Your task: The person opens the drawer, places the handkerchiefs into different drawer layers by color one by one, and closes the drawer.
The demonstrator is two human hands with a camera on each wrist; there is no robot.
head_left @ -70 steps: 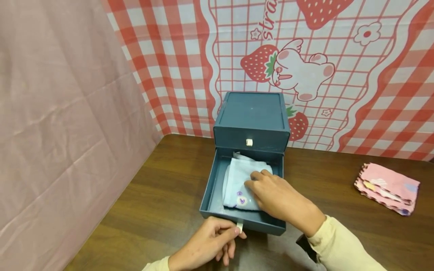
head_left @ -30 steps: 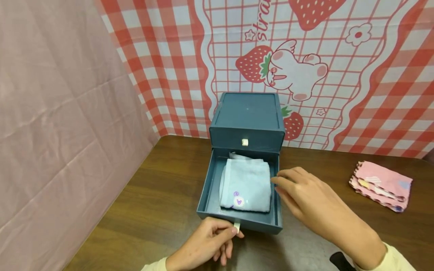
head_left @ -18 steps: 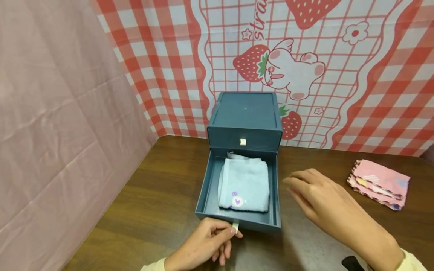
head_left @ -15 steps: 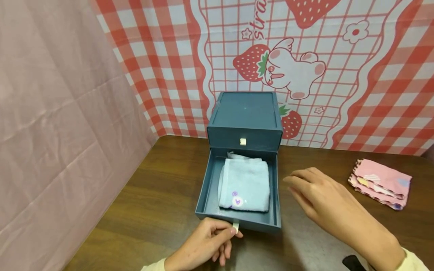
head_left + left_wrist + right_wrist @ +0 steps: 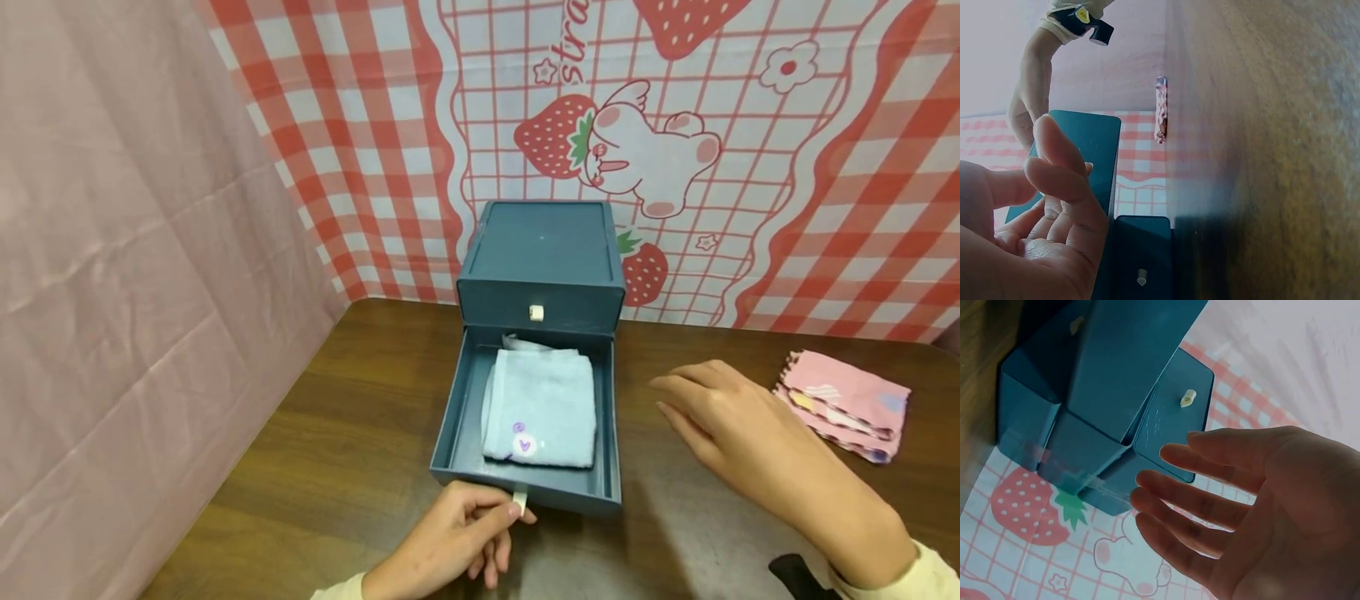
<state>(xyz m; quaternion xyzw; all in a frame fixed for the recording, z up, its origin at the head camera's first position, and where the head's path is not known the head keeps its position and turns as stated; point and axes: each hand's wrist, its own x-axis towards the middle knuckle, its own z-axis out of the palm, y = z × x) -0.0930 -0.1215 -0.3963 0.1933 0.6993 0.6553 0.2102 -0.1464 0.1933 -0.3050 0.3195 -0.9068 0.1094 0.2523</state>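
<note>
Wooden brown table [image 5: 352, 433] meets pink and strawberry-check cloth walls [image 5: 750, 167]. On it a teal drawer box [image 5: 542, 250] has its lower drawer [image 5: 457, 425] out, holding a folded pale-blue towel [image 5: 543, 404]. Left hand [image 5: 450, 546] pinches the pull tab [image 5: 519, 502]; right hand [image 5: 738, 425] hovers, fingers relaxed, holding nothing.

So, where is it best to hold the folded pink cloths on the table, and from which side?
Probably take the folded pink cloths across the stack's near left edge, coming from above. They lie flat in layers, so a thumb-under, fingers-over pinch should keep them together. The open right hand is just left of them.
</note>
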